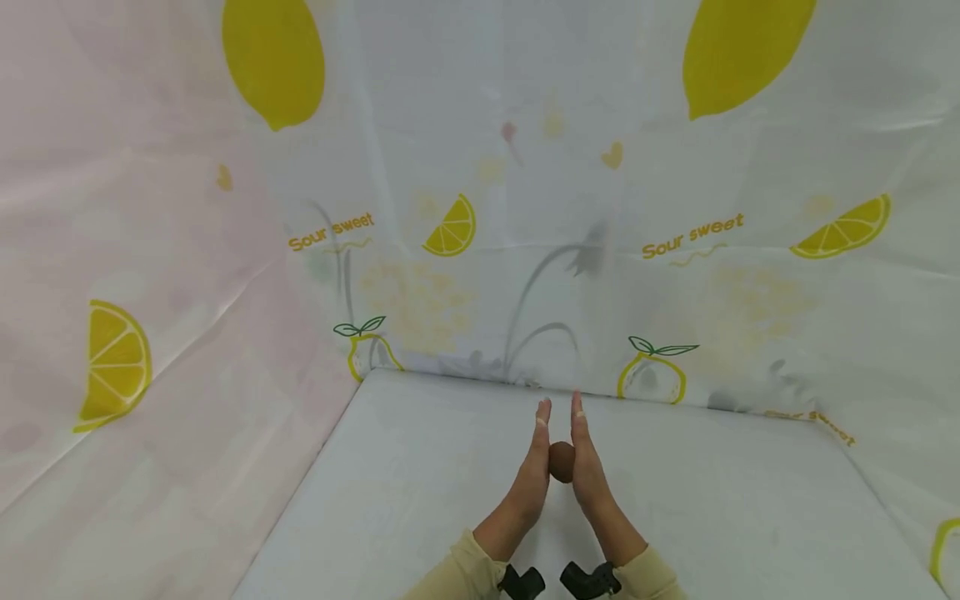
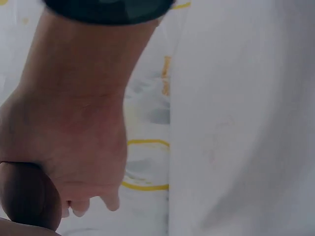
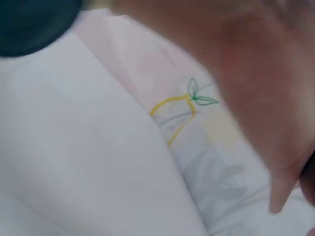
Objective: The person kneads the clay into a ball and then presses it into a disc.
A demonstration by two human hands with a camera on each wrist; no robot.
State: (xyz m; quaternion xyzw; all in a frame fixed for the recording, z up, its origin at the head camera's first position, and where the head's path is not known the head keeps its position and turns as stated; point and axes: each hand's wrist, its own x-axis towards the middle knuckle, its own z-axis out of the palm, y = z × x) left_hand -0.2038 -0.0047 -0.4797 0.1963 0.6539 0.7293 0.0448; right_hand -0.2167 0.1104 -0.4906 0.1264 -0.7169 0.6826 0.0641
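Note:
A brown ball (image 1: 562, 462), smooth and roughly round, sits between my two palms in the head view. My left hand (image 1: 534, 475) presses it from the left with straight fingers pointing away from me. From the other side my right hand (image 1: 589, 471) presses with its fingers straight too, and the fingertips of the two hands stand apart. In the left wrist view the dark ball (image 2: 29, 196) lies against the palm of the left hand (image 2: 66, 142). Only a sliver of the ball (image 3: 309, 182) shows beside the right hand (image 3: 275, 108) in the right wrist view.
Beneath the hands spreads a white tabletop (image 1: 420, 467). A lemon-printed sheet (image 1: 465, 308) hangs behind its far edge, and a pinkish sheet (image 1: 187, 333) borders the left side. Dark wrist mounts (image 1: 591, 580) sit at both sleeves, close to each other.

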